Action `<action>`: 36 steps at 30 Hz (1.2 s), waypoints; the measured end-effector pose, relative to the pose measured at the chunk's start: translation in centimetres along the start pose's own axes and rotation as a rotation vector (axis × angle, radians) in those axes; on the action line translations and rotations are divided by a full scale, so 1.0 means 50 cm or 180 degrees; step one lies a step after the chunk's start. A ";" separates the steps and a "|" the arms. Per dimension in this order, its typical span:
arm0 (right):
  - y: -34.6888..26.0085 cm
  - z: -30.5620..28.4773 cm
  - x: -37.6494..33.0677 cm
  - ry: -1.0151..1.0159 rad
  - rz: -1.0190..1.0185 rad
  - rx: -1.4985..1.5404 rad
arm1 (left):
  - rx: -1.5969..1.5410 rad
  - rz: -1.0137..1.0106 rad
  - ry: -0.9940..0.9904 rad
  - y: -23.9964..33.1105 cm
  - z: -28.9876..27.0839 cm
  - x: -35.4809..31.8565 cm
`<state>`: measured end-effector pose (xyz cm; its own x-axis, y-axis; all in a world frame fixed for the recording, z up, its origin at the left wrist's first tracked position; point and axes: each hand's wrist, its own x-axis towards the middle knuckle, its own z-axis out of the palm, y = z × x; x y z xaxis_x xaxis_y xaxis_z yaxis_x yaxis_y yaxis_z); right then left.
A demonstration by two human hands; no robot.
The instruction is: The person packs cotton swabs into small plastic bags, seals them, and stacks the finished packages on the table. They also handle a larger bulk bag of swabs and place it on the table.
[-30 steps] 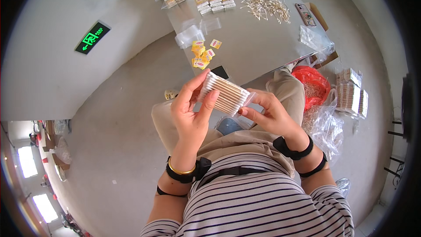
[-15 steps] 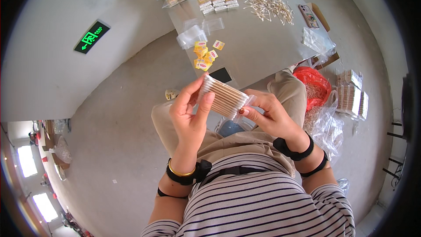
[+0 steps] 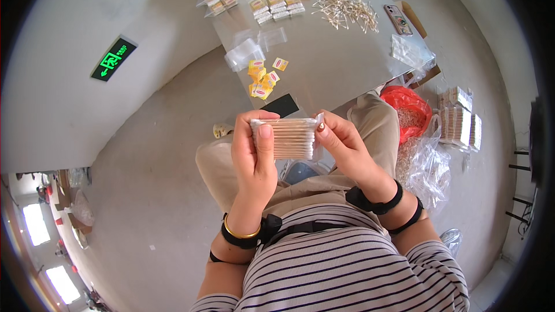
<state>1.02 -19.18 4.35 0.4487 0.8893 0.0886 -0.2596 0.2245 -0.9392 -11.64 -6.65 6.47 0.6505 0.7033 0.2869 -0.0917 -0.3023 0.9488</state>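
Two hands, left hand [image 3: 252, 156] and right hand [image 3: 345, 149], both grasping one clear packet of cotton swabs [image 3: 287, 138], one grey table [image 3: 335, 52] beyond

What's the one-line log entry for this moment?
left hand: grips swab packet | right hand: pinches packet's right end | loose swabs on table

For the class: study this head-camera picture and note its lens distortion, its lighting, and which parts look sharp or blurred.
Head view: fisheye, black corners, the table edges bowed; soft even daylight, faint shadows; the left hand, right hand and clear packet of cotton swabs are sharp; bright windows at lower left are blown out.
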 end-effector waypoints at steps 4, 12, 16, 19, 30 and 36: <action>0.002 0.001 -0.002 0.0051 -0.0033 0.0144 | -0.0192 -0.0257 -0.0119 0.010 0.004 -0.011; -0.002 0.013 0.000 0.0161 -0.0172 0.0332 | -0.0325 -0.0331 -0.0301 0.031 0.010 -0.016; 0.006 0.016 -0.003 0.0259 -0.0397 0.0146 | -0.0373 -0.0293 -0.0306 0.032 0.013 -0.018; 0.000 0.020 -0.006 0.0277 -0.0415 0.0016 | -0.0405 -0.0300 -0.0316 0.032 0.012 -0.018; -0.013 0.032 0.004 0.0303 -0.0457 0.0093 | -0.0490 -0.0218 -0.0216 0.039 0.004 -0.017; -0.020 0.045 0.002 0.0364 -0.0613 -0.0271 | -0.0440 -0.0152 -0.0298 0.044 -0.002 -0.017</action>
<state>-0.61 -18.41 6.04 0.5781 0.7814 0.2351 -0.0891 0.3469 -0.9337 -12.49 -7.85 8.33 0.7234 0.6497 0.2338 -0.1576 -0.1742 0.9720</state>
